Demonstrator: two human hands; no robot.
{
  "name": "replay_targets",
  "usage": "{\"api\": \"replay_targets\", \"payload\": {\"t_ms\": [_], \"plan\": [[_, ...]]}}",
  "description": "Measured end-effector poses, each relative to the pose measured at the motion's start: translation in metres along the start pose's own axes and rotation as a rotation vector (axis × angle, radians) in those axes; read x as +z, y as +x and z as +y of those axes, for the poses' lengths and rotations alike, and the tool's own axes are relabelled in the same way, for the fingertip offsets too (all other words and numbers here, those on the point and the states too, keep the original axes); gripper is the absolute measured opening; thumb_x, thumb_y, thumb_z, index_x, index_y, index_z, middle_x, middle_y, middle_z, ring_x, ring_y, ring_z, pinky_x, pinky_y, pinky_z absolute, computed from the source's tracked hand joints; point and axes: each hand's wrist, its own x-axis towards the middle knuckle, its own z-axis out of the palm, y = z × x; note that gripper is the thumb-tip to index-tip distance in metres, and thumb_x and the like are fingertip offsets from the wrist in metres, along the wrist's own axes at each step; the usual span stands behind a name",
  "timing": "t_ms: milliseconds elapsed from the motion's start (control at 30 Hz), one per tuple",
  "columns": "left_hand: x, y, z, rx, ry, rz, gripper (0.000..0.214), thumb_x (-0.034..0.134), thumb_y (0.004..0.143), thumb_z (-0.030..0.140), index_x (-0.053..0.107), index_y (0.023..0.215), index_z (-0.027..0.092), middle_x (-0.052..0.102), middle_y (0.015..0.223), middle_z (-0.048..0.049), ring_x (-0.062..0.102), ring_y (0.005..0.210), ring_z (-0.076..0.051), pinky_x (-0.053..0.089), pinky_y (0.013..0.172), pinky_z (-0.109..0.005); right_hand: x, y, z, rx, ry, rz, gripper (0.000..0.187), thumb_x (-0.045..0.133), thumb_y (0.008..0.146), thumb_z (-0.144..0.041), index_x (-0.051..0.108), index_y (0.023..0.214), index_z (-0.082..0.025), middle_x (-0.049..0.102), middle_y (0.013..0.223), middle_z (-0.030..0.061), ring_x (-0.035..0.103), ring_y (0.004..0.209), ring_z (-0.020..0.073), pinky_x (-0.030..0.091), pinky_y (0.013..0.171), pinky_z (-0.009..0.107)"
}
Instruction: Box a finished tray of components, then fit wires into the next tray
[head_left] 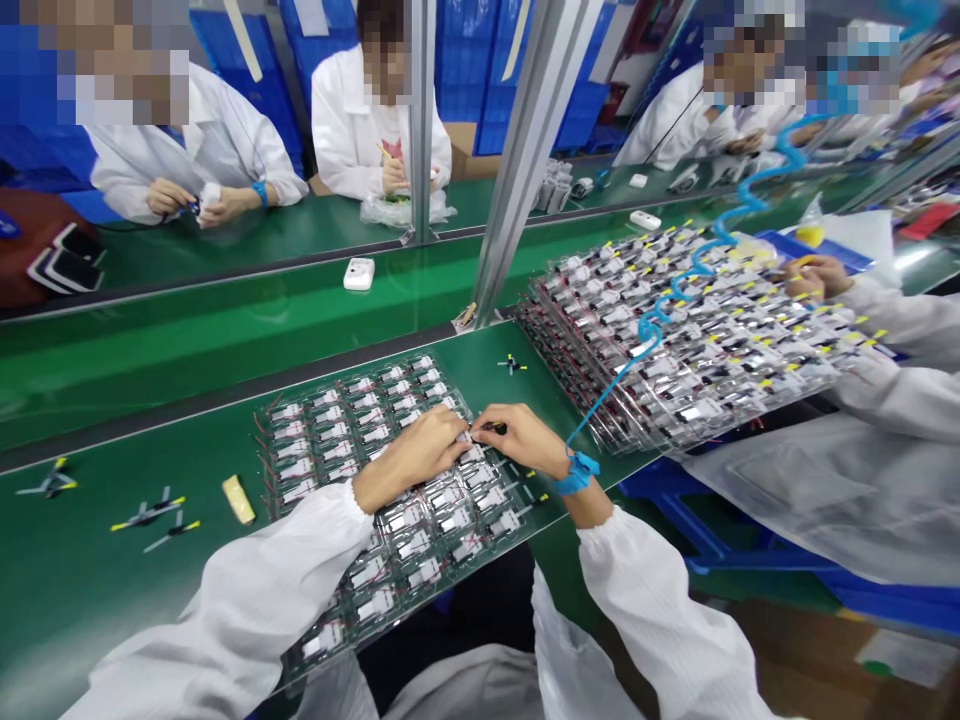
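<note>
A clear tray (300,420) of several small silver battery cells with red and black wires lies on the green bench in front of me. My left hand (416,455) rests curled on the tray's right-middle rows, fingertips pinched at a cell. My right hand (521,438) meets it from the right, fingers closed on a small black-tipped piece (496,428). A blue coiled strap (576,472) circles my right wrist.
A stack of filled trays (697,330) with yellow-tipped wires stands to the right, a co-worker's hand (817,275) on it. Loose wired parts (150,515) and a yellow block (238,498) lie left. A metal post (517,170) rises behind. Other people work across the conveyor.
</note>
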Motion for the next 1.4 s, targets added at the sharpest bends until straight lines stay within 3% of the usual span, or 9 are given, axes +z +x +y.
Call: {"api": "replay_targets", "payload": {"t_ms": [233,467,633,733,833,967,1100,1267,1400], "plan": [[0.000,-0.003,-0.001,-0.046,-0.014,0.024,0.018,0.059,0.099,0.033,0.066,0.101,0.016,0.069,0.095,-0.0086,0.063,0.098,-0.025,0.051,0.090,-0.037,0.001,0.000,-0.001,0.002,-0.028,0.010,0.012,0.066,0.089,-0.020,0.078,0.088,-0.023,0.077,0.091,0.0035,0.070,0.084,0.0196,0.050,0.080,0.030],[-0.001,-0.009,0.010,-0.161,0.044,0.042,0.027,0.062,0.097,0.029,0.057,0.121,0.018,0.066,0.100,-0.0081,0.063,0.096,-0.025,0.052,0.083,-0.037,-0.019,-0.018,0.008,0.083,-0.017,0.193,0.038,0.062,0.089,-0.028,0.070,0.126,-0.024,0.078,0.093,0.0033,0.070,0.088,0.0209,0.054,0.087,0.036],[-0.011,-0.006,0.018,-0.148,0.097,0.009,0.018,0.066,0.095,0.029,0.062,0.108,0.017,0.066,0.110,-0.0094,0.061,0.104,-0.028,0.051,0.091,-0.040,-0.012,-0.041,0.028,0.181,0.039,0.324,0.034,0.056,0.092,-0.040,0.073,0.116,-0.022,0.078,0.089,0.0050,0.072,0.084,0.0217,0.056,0.078,0.035],[-0.028,-0.016,0.019,-0.172,0.076,0.015,0.020,0.064,0.096,0.029,0.064,0.113,0.018,0.067,0.112,-0.0084,0.062,0.107,-0.027,0.051,0.094,-0.039,0.003,-0.051,0.037,0.195,0.031,0.400,0.031,0.054,0.092,-0.043,0.077,0.101,-0.023,0.079,0.098,0.0074,0.072,0.092,0.0247,0.055,0.087,0.039],[-0.056,-0.049,0.013,-0.301,0.102,0.000,0.023,0.056,0.100,0.029,0.064,0.119,0.021,0.068,0.119,-0.0080,0.064,0.110,-0.027,0.050,0.096,-0.039,0.012,-0.054,0.041,0.197,0.043,0.440,0.033,0.052,0.093,-0.044,0.077,0.096,-0.023,0.079,0.100,0.0091,0.072,0.097,0.0270,0.053,0.091,0.043],[-0.085,-0.129,-0.005,-0.760,0.274,0.028,0.035,0.053,0.099,0.035,0.061,0.131,0.024,0.068,0.125,-0.0090,0.066,0.111,-0.030,0.052,0.093,-0.040,0.012,-0.053,0.043,0.208,0.067,0.459,0.033,0.053,0.092,-0.044,0.078,0.097,-0.023,0.078,0.091,0.0084,0.073,0.089,0.0273,0.054,0.087,0.043],[-0.074,-0.208,-0.016,-1.164,0.433,0.133,0.038,0.052,0.096,0.042,0.063,0.125,0.020,0.069,0.117,-0.0140,0.067,0.105,-0.035,0.053,0.088,-0.044,0.009,-0.055,0.043,0.196,0.084,0.471,0.033,0.053,0.091,-0.045,0.077,0.096,-0.024,0.078,0.086,0.0078,0.073,0.084,0.0274,0.055,0.084,0.042],[-0.028,-0.246,0.000,-1.203,0.275,0.301,0.031,0.050,0.094,0.030,0.063,0.120,0.019,0.070,0.117,-0.0130,0.068,0.104,-0.029,0.053,0.095,-0.043,0.012,-0.062,0.048,0.206,0.086,0.466,0.034,0.056,0.087,-0.052,0.077,0.094,-0.026,0.078,0.083,0.0073,0.074,0.081,0.0280,0.056,0.081,0.041],[-0.018,-0.259,0.010,-1.113,0.073,0.461,0.029,0.051,0.094,0.031,0.064,0.118,0.024,0.073,0.114,-0.0072,0.069,0.099,-0.023,0.056,0.091,-0.038,0.016,-0.068,0.055,0.234,0.078,0.475,0.034,0.059,0.082,-0.055,0.078,0.092,-0.028,0.079,0.089,0.0084,0.074,0.083,0.0317,0.056,0.070,0.042]]}}
